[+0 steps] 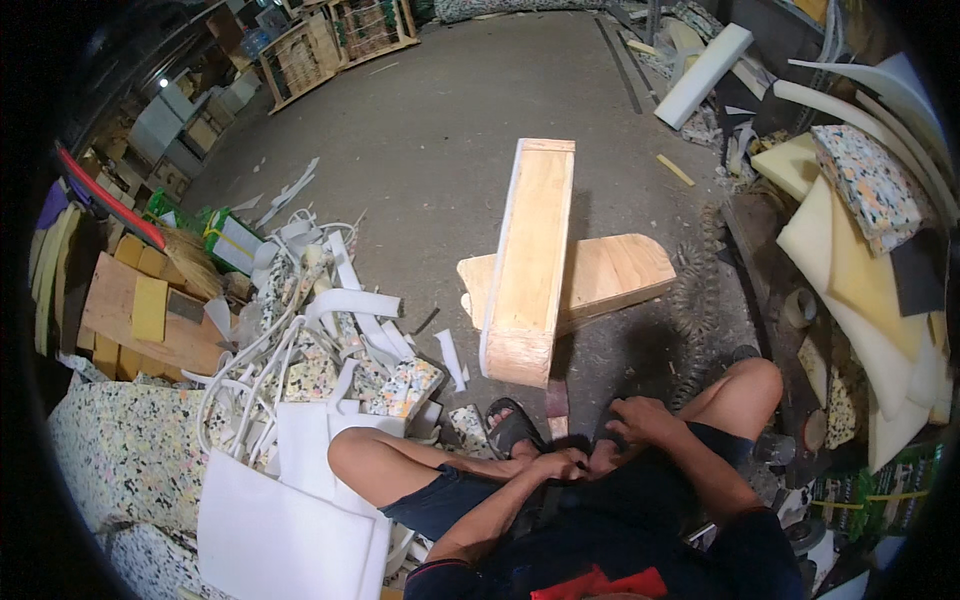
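Plywood blocks (530,240), two, crossed, two bare hands (640,420), two sandals (512,432)

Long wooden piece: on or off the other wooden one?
On, apparently: the long wooden piece crosses over the other wooden piece, hiding its middle while both ends show. Contact itself is hidden.

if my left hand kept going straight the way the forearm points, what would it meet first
Most likely your own right foot in its dark sandal, just up and right of the left hand in the picture; depth is hard to judge here.
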Demonstrator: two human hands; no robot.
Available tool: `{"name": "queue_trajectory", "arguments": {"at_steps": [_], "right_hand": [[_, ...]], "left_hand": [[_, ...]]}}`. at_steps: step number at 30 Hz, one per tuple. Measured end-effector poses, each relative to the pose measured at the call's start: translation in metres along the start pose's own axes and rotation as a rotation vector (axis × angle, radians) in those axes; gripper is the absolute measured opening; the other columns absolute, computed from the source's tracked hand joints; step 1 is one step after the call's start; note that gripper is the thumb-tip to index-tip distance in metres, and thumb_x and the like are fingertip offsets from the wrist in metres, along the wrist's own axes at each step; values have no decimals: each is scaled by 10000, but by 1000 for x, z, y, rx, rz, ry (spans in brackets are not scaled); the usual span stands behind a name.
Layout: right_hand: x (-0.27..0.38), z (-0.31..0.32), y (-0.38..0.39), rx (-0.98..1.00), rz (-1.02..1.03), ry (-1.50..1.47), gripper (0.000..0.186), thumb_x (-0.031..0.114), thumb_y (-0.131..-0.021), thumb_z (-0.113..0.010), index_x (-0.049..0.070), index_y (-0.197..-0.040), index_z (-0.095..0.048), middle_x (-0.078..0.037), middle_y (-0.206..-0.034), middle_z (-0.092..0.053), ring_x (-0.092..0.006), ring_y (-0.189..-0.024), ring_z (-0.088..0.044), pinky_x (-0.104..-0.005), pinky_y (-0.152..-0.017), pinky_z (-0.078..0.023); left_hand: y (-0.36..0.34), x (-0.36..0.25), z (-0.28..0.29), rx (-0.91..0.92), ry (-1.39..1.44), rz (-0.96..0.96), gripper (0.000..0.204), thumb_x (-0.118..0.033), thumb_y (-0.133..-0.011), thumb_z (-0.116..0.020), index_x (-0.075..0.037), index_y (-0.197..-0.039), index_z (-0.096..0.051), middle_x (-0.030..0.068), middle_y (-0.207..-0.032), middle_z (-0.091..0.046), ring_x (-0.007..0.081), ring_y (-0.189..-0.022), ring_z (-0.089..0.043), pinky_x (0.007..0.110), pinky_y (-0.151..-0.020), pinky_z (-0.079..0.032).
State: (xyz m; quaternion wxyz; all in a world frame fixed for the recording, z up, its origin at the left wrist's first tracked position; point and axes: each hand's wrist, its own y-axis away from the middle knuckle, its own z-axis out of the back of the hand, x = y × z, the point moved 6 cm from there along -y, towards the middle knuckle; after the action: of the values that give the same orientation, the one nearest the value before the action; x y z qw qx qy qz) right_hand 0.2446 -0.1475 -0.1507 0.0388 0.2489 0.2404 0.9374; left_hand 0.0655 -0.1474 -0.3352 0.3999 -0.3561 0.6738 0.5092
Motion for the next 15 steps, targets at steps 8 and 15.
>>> {"name": "queue_trajectory", "arguments": {"at_steps": [8, 15], "right_hand": [[-4, -4, -3, -10, -32, 35, 427, 401, -910, -614, 19, -1102, -608, -239, -1047, -663, -432, -1036, -630, -529, -874, -502], [-2, 3, -2, -30, 5, -32, 357, 319, -904, -600, 38, -1123, -587, -257, -1058, -642, -431, -1023, -614, -534, -882, -484]], "left_hand": [[12, -20, 6, -98, -364, -30, 366, -202, -822, -713, -9, -1128, -658, 94, -1051, -695, 225, -989, -648, 359, -842, -510], [163, -162, 59, -1041, -542, -192, 207, -179, -912, -580, -55, -1058, -659, 123, -1056, -671, 274, -968, -650, 375, -875, -510]]}}
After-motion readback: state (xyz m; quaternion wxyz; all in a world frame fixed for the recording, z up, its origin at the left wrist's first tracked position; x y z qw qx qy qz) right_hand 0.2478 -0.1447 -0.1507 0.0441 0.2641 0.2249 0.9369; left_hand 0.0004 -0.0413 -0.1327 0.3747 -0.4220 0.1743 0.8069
